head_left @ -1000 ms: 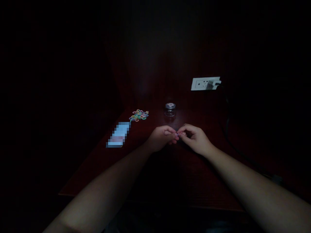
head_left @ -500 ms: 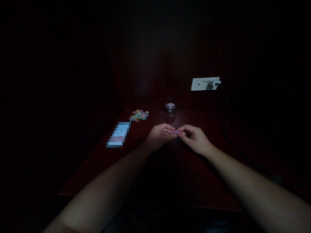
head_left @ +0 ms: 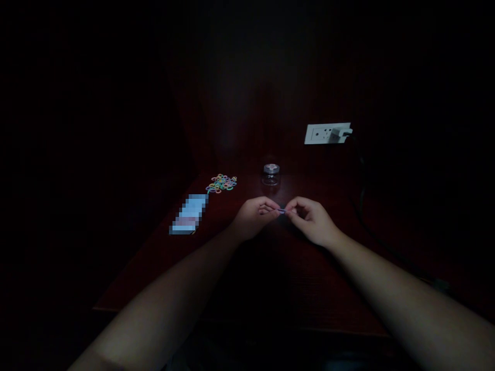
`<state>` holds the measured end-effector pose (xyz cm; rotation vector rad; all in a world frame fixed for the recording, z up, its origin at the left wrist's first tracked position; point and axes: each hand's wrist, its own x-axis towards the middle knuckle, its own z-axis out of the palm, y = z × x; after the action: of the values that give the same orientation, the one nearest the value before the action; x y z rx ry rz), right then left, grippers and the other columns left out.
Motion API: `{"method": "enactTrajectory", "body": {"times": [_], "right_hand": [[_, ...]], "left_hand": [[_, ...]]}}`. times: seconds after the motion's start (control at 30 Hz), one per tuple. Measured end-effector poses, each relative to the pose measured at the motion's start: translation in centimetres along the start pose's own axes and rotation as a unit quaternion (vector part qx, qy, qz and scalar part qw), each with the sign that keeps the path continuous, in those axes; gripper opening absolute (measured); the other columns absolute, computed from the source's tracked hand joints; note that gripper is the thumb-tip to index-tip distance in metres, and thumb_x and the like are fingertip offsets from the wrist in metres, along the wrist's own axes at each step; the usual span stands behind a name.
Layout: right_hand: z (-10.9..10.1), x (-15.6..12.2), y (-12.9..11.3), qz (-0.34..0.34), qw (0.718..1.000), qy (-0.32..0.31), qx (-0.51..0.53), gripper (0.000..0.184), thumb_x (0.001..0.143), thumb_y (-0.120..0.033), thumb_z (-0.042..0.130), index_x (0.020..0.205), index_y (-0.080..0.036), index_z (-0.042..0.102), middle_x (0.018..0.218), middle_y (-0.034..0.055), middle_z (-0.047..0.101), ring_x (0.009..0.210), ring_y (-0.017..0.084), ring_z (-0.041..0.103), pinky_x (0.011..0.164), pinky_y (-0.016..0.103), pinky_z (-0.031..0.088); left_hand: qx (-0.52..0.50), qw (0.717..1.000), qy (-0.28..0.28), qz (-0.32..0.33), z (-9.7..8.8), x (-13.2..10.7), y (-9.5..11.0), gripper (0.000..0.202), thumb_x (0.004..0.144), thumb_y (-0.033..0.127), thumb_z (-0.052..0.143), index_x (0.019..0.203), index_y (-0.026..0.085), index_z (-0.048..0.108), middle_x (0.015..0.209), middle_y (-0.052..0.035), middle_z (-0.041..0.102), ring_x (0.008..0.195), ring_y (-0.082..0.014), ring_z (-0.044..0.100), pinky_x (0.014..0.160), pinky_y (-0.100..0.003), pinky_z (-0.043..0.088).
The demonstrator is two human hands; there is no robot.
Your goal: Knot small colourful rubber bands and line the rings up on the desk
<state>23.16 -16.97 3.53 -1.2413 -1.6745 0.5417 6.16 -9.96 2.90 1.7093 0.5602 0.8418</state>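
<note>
Between both hands a small purple hair tie [head_left: 282,210] is pulled out into a thin, flat band. My left hand [head_left: 256,214] pinches its left end between thumb and fingers. Its right end is in the closed fingertips of my right hand [head_left: 310,218]. Both hands are just above the dark red table [head_left: 247,268]. Beyond them stands a small clear jar [head_left: 270,178] with its lid on. A pile of pastel hair ties [head_left: 221,183] lies at the back left, apart from my hands.
A phone-like rectangle [head_left: 189,214], blurred out, lies at the table's left side, by the pile. On the back wall is a white socket panel [head_left: 323,134] with a plug [head_left: 342,133] in it. From there a dark cable [head_left: 363,206] runs down the right side.
My hands have drawn slightly apart, the right one shifting a little to the right. The purple hair tie has gone from a curved ring to a straight stretched band.
</note>
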Motion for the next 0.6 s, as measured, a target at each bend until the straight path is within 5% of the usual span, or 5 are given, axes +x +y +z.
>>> {"method": "enactTrajectory", "body": {"times": [0.6], "right_hand": [[0.32,-0.05,-0.26,-0.001,0.997,-0.025,0.071,0.015,0.075,-0.027,0.062,0.084,-0.017,0.057,0.063,-0.0016,0.05,0.056,0.01,0.043,0.051,0.023,0.036]], "left_hand": [[0.024,0.999,0.011,-0.02,0.35,-0.03,-0.13,0.018,0.074,0.027,0.062,0.081,0.011,0.059,0.073,-0.0036,0.064,0.062,-0.0086,0.057,0.058,-0.021,0.043]]}}
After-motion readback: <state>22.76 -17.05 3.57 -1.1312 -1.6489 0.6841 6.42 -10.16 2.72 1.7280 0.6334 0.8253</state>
